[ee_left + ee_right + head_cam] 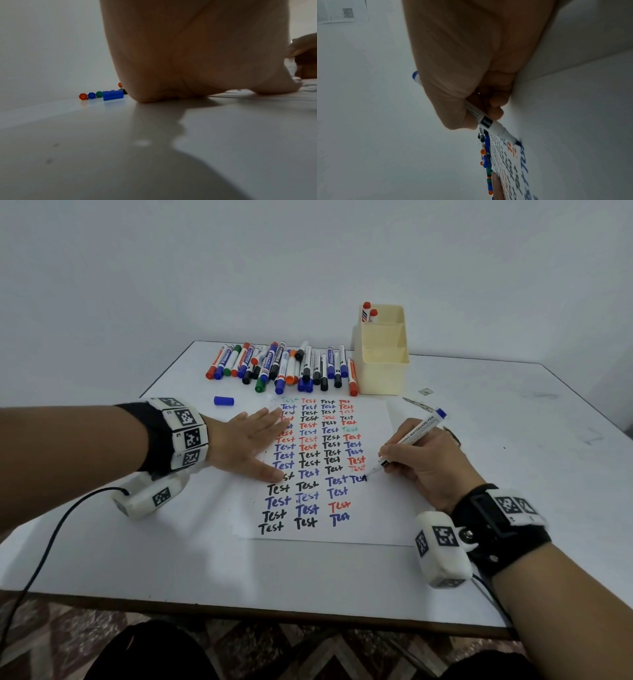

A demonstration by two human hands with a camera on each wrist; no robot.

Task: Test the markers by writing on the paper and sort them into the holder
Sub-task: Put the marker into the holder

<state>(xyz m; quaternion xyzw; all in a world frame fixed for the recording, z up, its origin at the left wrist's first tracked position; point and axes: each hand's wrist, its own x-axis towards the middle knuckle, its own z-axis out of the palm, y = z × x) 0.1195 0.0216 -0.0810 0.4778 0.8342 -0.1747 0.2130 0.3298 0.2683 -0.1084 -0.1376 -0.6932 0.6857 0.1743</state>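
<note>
A white paper (376,508) covered with rows of "Test" in black, blue, red and green lies mid-table. My right hand (416,465) grips an uncapped blue whiteboard marker (412,438), its tip (518,143) touching the paper at the end of a blue word. My left hand (251,443) lies flat with fingers spread on the sheet's left side. The marker's blue cap (224,400) lies loose on the table, also visible as the blue cap (113,95) in the left wrist view. Several markers (284,366) lie in a pile behind the paper. The cream holder (382,371) holds two red-capped markers (369,311).
The white table (171,559) ends at a front edge near my knees, with patterned floor below. A cable (51,539) runs from my left wrist across the table's left side. A small scrap (425,392) lies right of the holder. A plain wall stands behind.
</note>
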